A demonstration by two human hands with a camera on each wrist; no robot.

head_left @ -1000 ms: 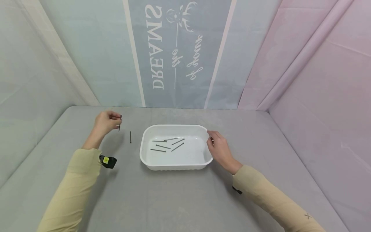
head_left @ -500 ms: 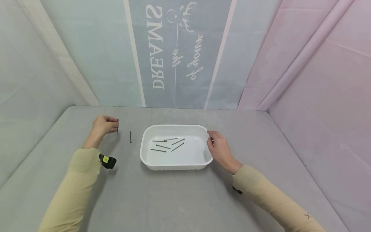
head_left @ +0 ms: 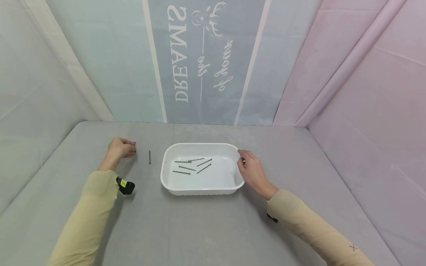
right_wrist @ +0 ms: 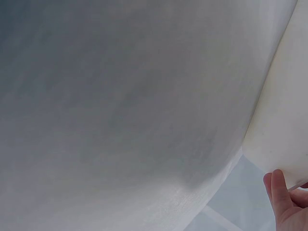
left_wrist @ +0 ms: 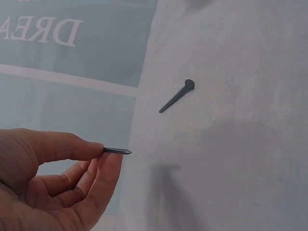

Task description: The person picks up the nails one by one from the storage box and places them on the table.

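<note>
Between thumb and fingers, my left hand (head_left: 120,149) pinches a dark nail (head_left: 135,148) over the left part of the table. The nail's pointed end (left_wrist: 126,151) sticks out past the thumb in the left wrist view. A second nail (head_left: 149,157) lies on the table just right of that hand, its head visible in the left wrist view. White and rectangular, a plastic basin (head_left: 203,191) stands mid-table, with several loose nails (head_left: 187,168) on its floor. My right hand (head_left: 254,171) grips the basin's right rim; in the right wrist view its fingers (right_wrist: 279,190) press against the outer wall.
The grey-covered table (head_left: 199,229) reaches back to a printed cloth backdrop (head_left: 206,62) with mirrored lettering. Pale cloth walls stand at the left (head_left: 36,92) and right (head_left: 372,111). A black wrist camera (head_left: 125,186) hangs by the left sleeve.
My left hand has moved slightly toward the front and lower with its nail, which has turned a little. My right hand, the basin and the other nails have stayed in place.
</note>
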